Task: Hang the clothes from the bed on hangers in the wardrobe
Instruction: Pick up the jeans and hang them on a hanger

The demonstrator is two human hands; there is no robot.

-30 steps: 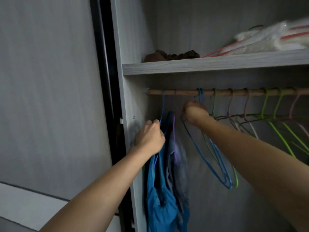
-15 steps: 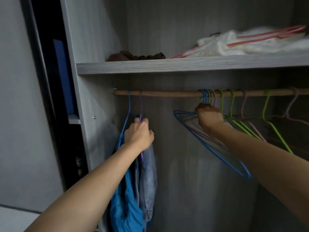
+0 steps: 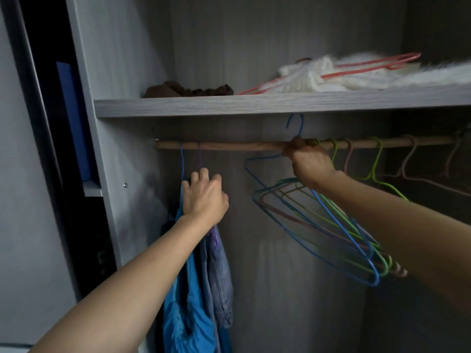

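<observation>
Arms (image 3: 127, 289) raised: right hand (image 3: 309, 165) grips blue hanger (image 3: 302, 128), left hand (image 3: 204, 197) curls at hung clothes (image 3: 191, 301), hold unclear.

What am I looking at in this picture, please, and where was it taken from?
There is no machine here, just a person's two bare arms. A camera worn on their head films them as they look into a wardrobe. A wooden rod runs under a shelf that carries a white bundle, a red hanger and a brown cloth. The left hand rests on top of a blue garment and a denim garment hanging from the rod. Whether its fingers grip anything is hidden. The right hand grips a blue hanger whose hook stands above the rod, beside empty hangers.
</observation>
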